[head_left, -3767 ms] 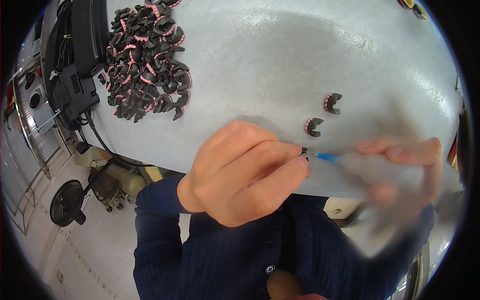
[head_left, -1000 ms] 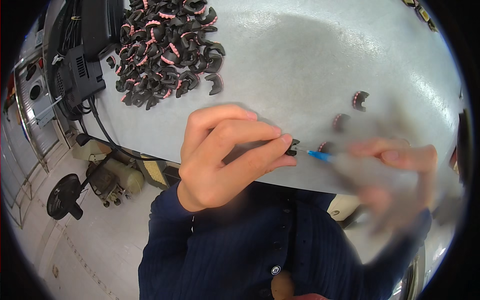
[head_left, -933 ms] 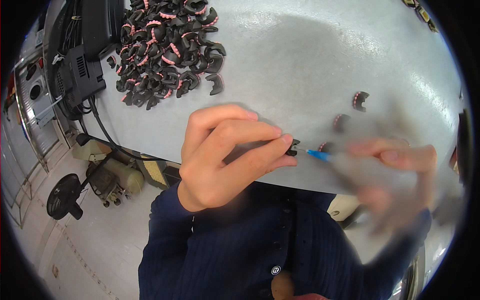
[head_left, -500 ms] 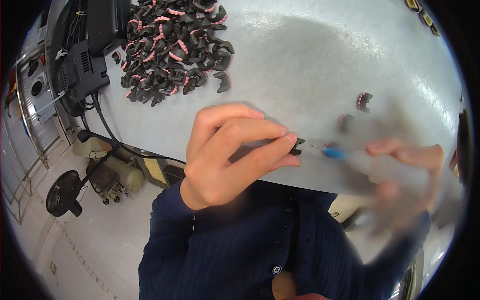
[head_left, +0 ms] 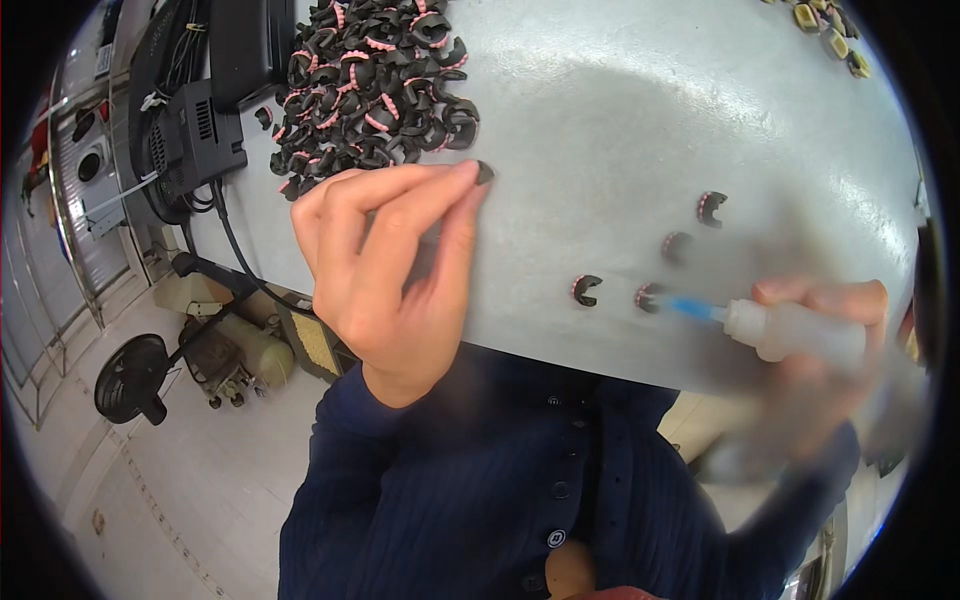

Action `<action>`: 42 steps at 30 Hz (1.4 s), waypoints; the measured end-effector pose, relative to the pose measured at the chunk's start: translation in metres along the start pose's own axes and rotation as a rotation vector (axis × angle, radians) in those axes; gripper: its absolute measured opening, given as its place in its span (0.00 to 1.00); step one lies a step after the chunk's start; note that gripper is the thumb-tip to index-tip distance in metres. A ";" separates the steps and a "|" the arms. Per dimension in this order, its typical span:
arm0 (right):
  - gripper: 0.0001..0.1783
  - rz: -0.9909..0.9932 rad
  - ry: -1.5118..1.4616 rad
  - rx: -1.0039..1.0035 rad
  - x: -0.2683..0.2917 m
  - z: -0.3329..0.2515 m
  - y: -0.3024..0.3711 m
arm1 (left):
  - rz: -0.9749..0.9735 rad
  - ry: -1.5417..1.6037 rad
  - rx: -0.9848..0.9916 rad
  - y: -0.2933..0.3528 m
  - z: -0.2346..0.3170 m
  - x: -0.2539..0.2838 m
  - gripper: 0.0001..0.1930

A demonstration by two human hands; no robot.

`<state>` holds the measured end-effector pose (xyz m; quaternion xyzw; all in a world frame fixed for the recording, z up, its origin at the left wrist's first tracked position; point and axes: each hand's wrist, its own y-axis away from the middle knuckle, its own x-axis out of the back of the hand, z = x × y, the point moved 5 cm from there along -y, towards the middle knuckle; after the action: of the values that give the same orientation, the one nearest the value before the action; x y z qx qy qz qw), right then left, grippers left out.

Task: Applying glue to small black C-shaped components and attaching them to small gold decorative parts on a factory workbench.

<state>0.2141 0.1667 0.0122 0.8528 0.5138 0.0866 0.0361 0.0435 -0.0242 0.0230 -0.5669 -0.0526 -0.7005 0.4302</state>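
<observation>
My left hand [head_left: 395, 265] is beside the lower right edge of a pile of small black curved pieces with pink beaded rims [head_left: 375, 95]. Its thumb and forefinger pinch one dark curved piece [head_left: 485, 173], mostly covered by the fingertips. In my right hand [head_left: 835, 320], partly blurred, is a whitish squeeze bottle [head_left: 800, 331] with a blue needle tip [head_left: 690, 307]. That tip points left, close to a black curved piece [head_left: 648, 298]. Another such piece [head_left: 587, 291] lies to its left; two more, one at mid-distance [head_left: 678, 247] and one farther [head_left: 712, 209], form a slanting row.
A black electronic device [head_left: 195, 130] with cables stands at the table's left edge. Small yellowish and dark pieces [head_left: 836, 42] lie at the far right. Below the table at left are a black round-headed object [head_left: 132, 380] and a tank-like machine [head_left: 255, 355].
My left hand has let go of the nearest piece in the row, moved up and left to the pile, and now pinches another. The right hand with the bottle stays in about the same place.
</observation>
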 end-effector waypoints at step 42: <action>0.31 0.077 0.173 -0.118 -0.019 -0.008 -0.019 | -0.247 0.578 -0.442 -0.027 0.013 -0.032 0.22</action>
<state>0.1879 0.1587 0.0156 0.8576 0.4759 0.1915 0.0382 0.0351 0.0172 0.0116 -0.4144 0.1551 -0.8725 0.2071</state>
